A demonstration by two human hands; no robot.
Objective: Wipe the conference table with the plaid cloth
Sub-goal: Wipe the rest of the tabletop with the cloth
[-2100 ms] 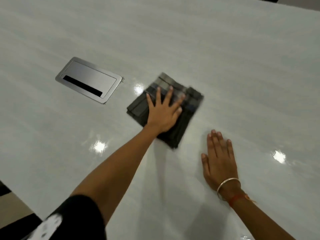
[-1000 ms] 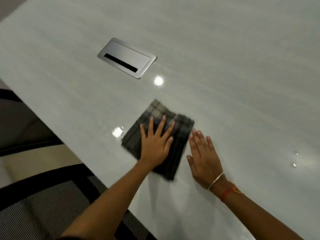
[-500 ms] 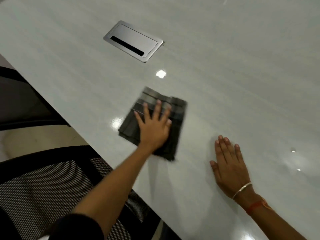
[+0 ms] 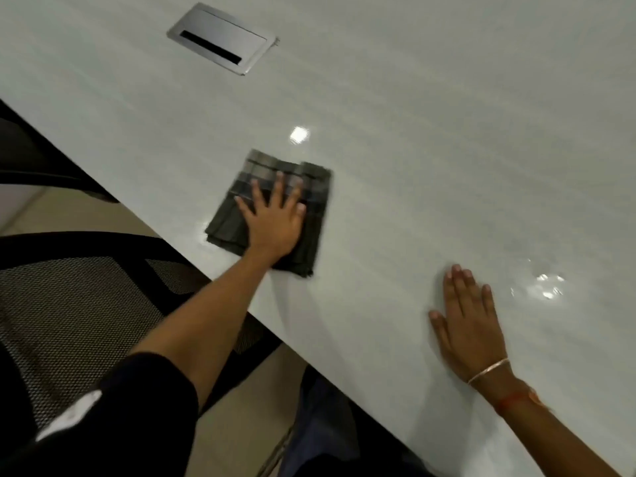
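Observation:
A folded dark plaid cloth point(image 4: 309, 187) lies flat on the glossy white conference table point(image 4: 430, 132), close to the table's near edge. My left hand point(image 4: 273, 218) presses down on the cloth with fingers spread and straight, covering its middle. My right hand point(image 4: 468, 321) rests flat on the bare tabletop to the right of the cloth, fingers together and straight, a thin bangle and a red thread on the wrist.
A silver cable hatch point(image 4: 222, 37) with a dark slot is set into the table at the far left. A black mesh office chair point(image 4: 69, 304) stands below the table's near edge point(image 4: 192, 263) at the left. Ceiling lights glare off the surface.
My left hand has slid the cloth back toward the table's near edge. My right hand moved apart from the cloth to the right and stays flat. The view has shifted.

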